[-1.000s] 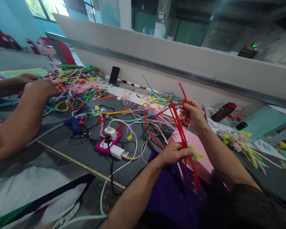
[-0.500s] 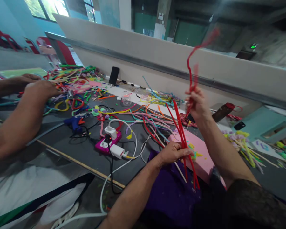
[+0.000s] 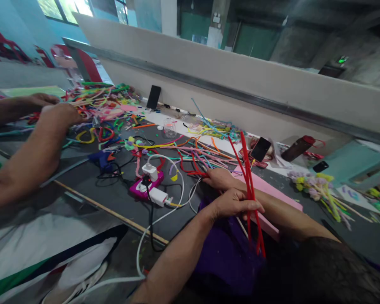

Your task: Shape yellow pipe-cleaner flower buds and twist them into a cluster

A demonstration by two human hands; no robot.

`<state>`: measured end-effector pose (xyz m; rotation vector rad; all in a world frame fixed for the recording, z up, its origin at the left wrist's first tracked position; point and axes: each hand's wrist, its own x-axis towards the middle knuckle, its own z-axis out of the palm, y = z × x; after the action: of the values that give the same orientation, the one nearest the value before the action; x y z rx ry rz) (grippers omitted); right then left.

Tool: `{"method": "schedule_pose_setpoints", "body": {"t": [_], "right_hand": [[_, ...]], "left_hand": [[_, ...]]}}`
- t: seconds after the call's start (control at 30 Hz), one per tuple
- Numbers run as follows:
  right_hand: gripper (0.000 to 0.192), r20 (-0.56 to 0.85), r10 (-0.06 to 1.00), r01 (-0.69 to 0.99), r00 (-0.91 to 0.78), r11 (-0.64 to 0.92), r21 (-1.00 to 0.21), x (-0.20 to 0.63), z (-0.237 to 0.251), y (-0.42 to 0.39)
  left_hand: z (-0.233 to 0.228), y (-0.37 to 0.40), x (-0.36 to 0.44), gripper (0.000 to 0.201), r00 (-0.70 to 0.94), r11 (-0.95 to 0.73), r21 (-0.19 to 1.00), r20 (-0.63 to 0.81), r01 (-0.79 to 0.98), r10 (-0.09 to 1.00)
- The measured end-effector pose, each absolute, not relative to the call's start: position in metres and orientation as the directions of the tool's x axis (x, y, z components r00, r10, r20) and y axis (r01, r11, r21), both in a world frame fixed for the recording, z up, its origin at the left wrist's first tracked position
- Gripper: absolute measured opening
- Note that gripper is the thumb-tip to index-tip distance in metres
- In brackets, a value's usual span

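Far left of frame: a co-worker's hand (image 3: pixel 58 116) rests on the pile of mixed pipe cleaners (image 3: pixel 98 99) at upper left, fingers curled in; not ours.

Centre-left on the counter (image 3: pixel 91 188): blue glue gun (image 3: pixel 100 157), then a pink power strip (image 3: pixel 145 185) with white chargers and cables trailing off the near edge.

Centre: right hand (image 3: pixel 220 177) reaches across, laid low on the counter, fingers at a loose red cleaner (image 3: pixel 193 169) at the tangle's edge. Looks pinched on it, but can't tell for sure.

Just below: left hand (image 3: pixel 237 204) closed around a bundle of red cleaners (image 3: pixel 247 169), gripped mid-length, the ends sticking up toward the phone (image 3: pixel 261 148) and down over the purple cloth (image 3: pixel 228 253). Pink foam sheet (image 3: pixel 272 190) lies under both forearms.

Handling, my read: cleaners are near weightless, fuzzy so not slippery, wire core bends and stays bent. Grip the bundle mid-length to keep it straight; pick singles near an end to pull free of the tangle.

Right: finished flower stems (image 3: pixel 316 188), bottle (image 3: pixel 299 147).
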<state>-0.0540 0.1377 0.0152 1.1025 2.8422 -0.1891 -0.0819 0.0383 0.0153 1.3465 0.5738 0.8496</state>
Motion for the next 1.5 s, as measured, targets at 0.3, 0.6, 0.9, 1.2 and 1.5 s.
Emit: {"method": "schedule_pose_setpoints", "body": {"t": [0.3, 0.6, 0.9, 1.2, 1.5], "right_hand": [[0.024, -0.014, 0.553, 0.525, -0.833, 0.783, -0.334, -0.049, 0.036, 0.163], [0.031, 0.42, 0.588, 0.395, -0.692, 0.795, -0.461, -0.036, 0.091, 0.193], [0.036, 0.266, 0.627, 0.653, -0.732, 0.757, 0.011, -0.044, 0.05, 0.191], [0.055, -0.192, 0.704, 0.671, -0.684, 0.71, 0.212, -0.038, 0.019, 0.158], [0.029, -0.1, 0.703, 0.692, -0.704, 0.711, 0.123, -0.033, 0.066, 0.169]], "left_hand": [[0.015, 0.04, -0.081, 0.038, 0.594, 0.028, 0.975, 0.112, -0.222, 0.796], [0.016, 0.039, -0.08, 0.037, 0.611, 0.042, 0.97, 0.117, -0.239, 0.783], [0.011, 0.043, -0.079, 0.04, 0.615, 0.043, 0.975, 0.103, -0.218, 0.782], [0.011, 0.042, -0.079, 0.037, 0.603, -0.006, 0.98, 0.126, -0.197, 0.788], [0.015, 0.041, -0.078, 0.038, 0.561, 0.045, 0.978, 0.078, -0.202, 0.824]]}}
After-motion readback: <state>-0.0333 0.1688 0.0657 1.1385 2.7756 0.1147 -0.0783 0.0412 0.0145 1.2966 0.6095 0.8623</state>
